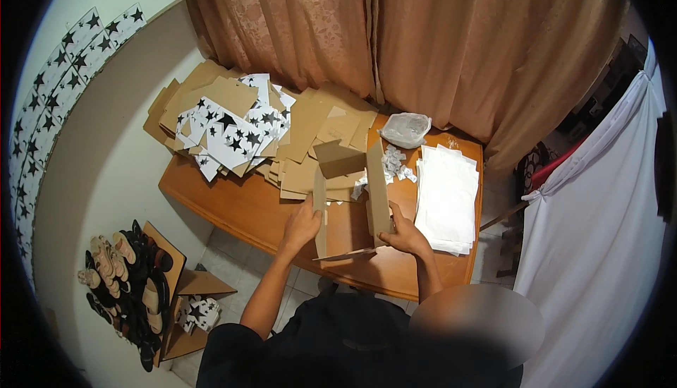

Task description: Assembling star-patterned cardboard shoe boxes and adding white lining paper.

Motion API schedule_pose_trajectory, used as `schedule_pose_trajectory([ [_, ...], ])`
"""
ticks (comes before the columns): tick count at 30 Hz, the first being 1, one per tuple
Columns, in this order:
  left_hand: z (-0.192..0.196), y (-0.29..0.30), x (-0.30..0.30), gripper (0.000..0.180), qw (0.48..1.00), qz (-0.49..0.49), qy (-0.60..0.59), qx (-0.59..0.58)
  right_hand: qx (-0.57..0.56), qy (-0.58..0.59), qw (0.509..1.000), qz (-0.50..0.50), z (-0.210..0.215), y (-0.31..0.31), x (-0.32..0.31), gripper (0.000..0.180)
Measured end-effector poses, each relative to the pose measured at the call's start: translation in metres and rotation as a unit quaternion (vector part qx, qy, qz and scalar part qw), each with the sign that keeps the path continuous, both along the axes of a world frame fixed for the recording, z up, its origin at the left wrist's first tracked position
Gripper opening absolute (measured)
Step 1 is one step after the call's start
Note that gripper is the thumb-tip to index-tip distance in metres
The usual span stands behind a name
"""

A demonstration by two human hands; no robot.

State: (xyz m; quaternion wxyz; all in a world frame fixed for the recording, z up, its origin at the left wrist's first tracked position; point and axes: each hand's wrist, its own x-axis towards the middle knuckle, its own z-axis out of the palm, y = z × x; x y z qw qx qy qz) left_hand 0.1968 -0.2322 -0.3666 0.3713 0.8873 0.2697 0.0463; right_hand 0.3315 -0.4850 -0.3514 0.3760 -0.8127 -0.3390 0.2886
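Note:
Over the front of the table I hold a brown cardboard piece (pixel 378 194) folded into an open four-sided frame, with the tabletop showing through its middle. My left hand (pixel 303 224) is closed on its left panel. On the right panel, my right hand (pixel 407 234) grips the lower outer part, the thumb lying against the cardboard. Just beyond the frame lie small torn-looking white paper bits (pixel 396 164), partly hidden by the right panel. A stack of white sheets (pixel 448 201) sits to the right of my right hand.
Flat cardboard pieces (pixel 300 130) and star-printed paper (pixel 229 134) pile up on the wooden table (pixel 233 204). A clear plastic container or bag (pixel 405 130) stands at the back. Shoes (pixel 127 282) and a cardboard stand (pixel 201 282) are at lower left; a white cloth (pixel 589 226) hangs right.

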Motion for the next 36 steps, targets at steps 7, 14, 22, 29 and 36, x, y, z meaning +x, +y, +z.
schedule_pose_trajectory([
  [7, -0.085, -0.004, 0.016, 0.061, 0.995, 0.003, -0.043, -0.088, 0.012, -0.037, 0.999, -0.006, -0.022, 0.007, 0.001, 0.078],
  [14, -0.111, -0.014, 0.019, 0.051, 0.931, -0.025, -0.028, -0.364, -0.010, -0.040, 0.999, 0.025, -0.034, 0.010, -0.009, 0.072],
  [22, -0.138, -0.014, 0.013, 0.041, 0.955, -0.266, -0.112, 0.066, 0.097, -0.119, 0.988, 0.001, -0.075, -0.006, 0.003, 0.063],
  [29, -0.099, -0.006, 0.023, 0.023, 0.929, -0.277, -0.104, 0.223, 0.146, 0.040, 0.988, -0.041, -0.055, -0.009, 0.012, 0.059],
  [36, -0.036, -0.006, 0.010, 0.018, 0.916, -0.294, -0.121, 0.244, 0.125, 0.117, 0.981, -0.090, 0.000, -0.011, 0.024, 0.056],
])
